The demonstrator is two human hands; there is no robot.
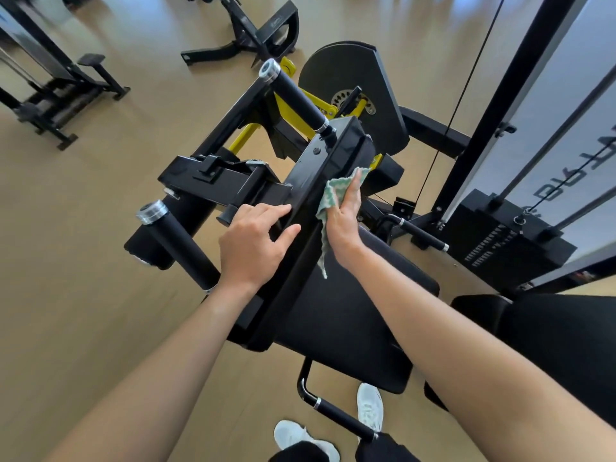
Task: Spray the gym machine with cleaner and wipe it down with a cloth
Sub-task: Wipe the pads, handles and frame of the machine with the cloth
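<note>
L hand [253, 243] flat on machine bar [320, 168], R hand [345, 218] flat, pressing cloth [331, 193]

The tan wood-look floor [83, 245] carries a black and yellow steel gym machine [333, 315], 2 white sneakers [370, 408] and other black machine frames [250, 31].

Both your bare forearms reach forward from the bottom of the view, angled slightly inward. Your left hand [253, 243] lies palm down, fingers loosely spread and nearly straight, thumb stretched to the right, resting on the machine's black beam [320, 168]. Your right hand [345, 225] stands on edge, fingers straight and together, pointing away from you, pressing a cloth [328, 201] flat against the beam's right side.
</note>
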